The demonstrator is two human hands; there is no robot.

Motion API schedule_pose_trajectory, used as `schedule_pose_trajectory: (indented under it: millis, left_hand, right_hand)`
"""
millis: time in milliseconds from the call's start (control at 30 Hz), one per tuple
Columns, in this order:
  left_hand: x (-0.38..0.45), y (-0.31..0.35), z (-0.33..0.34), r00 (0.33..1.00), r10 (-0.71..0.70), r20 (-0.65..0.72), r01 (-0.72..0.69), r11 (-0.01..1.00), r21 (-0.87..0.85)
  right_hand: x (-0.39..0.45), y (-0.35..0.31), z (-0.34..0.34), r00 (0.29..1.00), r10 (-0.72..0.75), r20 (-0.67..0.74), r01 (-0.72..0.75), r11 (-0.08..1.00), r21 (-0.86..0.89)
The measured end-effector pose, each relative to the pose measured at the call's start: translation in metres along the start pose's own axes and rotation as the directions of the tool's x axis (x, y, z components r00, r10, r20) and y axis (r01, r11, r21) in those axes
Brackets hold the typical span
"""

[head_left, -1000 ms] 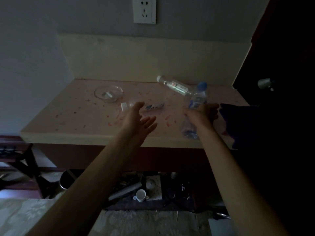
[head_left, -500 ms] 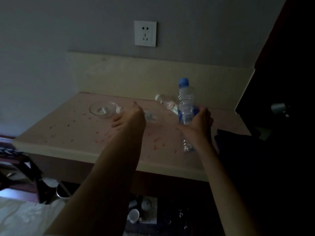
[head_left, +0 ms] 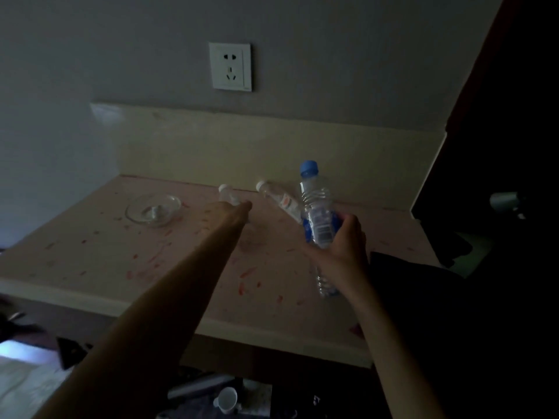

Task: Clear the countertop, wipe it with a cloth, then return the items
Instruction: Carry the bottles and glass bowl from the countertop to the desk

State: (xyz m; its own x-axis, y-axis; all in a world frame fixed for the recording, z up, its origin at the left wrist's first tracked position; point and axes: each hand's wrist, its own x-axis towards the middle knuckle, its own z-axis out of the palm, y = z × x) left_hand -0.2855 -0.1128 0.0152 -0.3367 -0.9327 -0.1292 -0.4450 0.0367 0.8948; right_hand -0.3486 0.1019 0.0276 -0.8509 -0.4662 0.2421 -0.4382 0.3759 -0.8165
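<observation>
Countertop (head_left: pixel 90 267) behind; right hand (head_left: pixel 341 246) grips bottle (head_left: pixel 316 213) — upright, cap up.

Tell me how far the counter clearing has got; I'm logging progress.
Early. In hand: the right hand grips the blue-capped bottle, lifted upright; the left hand is at a small bottle. Left: the glass dish and lying bottle are on the stained counter; no wiping shows.

very dim, low contrast; right side lost in black shadow; faint light lower left; soft blur.
</observation>
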Motion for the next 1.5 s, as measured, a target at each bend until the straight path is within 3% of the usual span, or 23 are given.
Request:
schedule_pose_trajectory:
  millis: [200,433,633,733,800,933,1067,1233,1333,1500]
  left_hand:
    - [-0.052,0.004,-0.020,0.989,0.133,0.060,-0.110,0.952,-0.286]
    - [-0.130,-0.034,-0.100,0.957,0.288,0.027,-0.219,0.782,-0.583]
    - [-0.182,-0.113,-0.177,0.962,0.182,-0.204,-0.265,0.805,-0.530]
    - [-0.205,-0.170,-0.211,0.951,0.051,-0.305,-0.199,0.857,-0.475]
    - [-0.220,-0.209,-0.231,0.932,-0.035,-0.361,-0.149,0.871,-0.468]
    - [-0.244,-0.280,-0.267,0.863,-0.228,-0.451,-0.045,0.854,-0.518]
    - [-0.260,-0.356,-0.306,0.778,-0.403,-0.482,0.051,0.806,-0.590]
    - [-0.254,-0.437,-0.366,0.702,-0.541,-0.463,0.126,0.734,-0.667]
    - [-0.235,-0.473,-0.413,0.697,-0.563,-0.444,0.157,0.724,-0.672]
    - [-0.192,-0.503,-0.520,0.727,-0.492,-0.480,0.171,0.806,-0.567]
  right_hand:
    - [0.004,-0.006,-0.007,0.971,0.101,0.215,-0.155,0.956,0.249]
    - [-0.024,-0.038,0.029,0.906,-0.018,0.423,-0.219,0.835,0.504]
    - [-0.084,-0.081,0.089,0.725,-0.217,0.654,-0.312,0.742,0.593]
    - [-0.124,-0.087,0.138,0.630,-0.286,0.722,-0.281,0.783,0.555]
    - [-0.154,-0.081,0.178,0.522,-0.290,0.802,-0.248,0.848,0.468]
    - [-0.217,-0.057,0.260,0.276,-0.122,0.953,-0.309,0.928,0.208]
    - [-0.278,-0.043,0.325,0.160,0.016,0.987,-0.319,0.947,0.037]
    - [-0.336,-0.062,0.408,0.108,0.080,0.991,-0.255,0.966,-0.051]
    - [-0.366,-0.109,0.457,0.110,0.062,0.992,-0.253,0.967,-0.033]
    - [-0.402,-0.217,0.545,0.079,-0.065,0.995,-0.170,0.982,0.078]
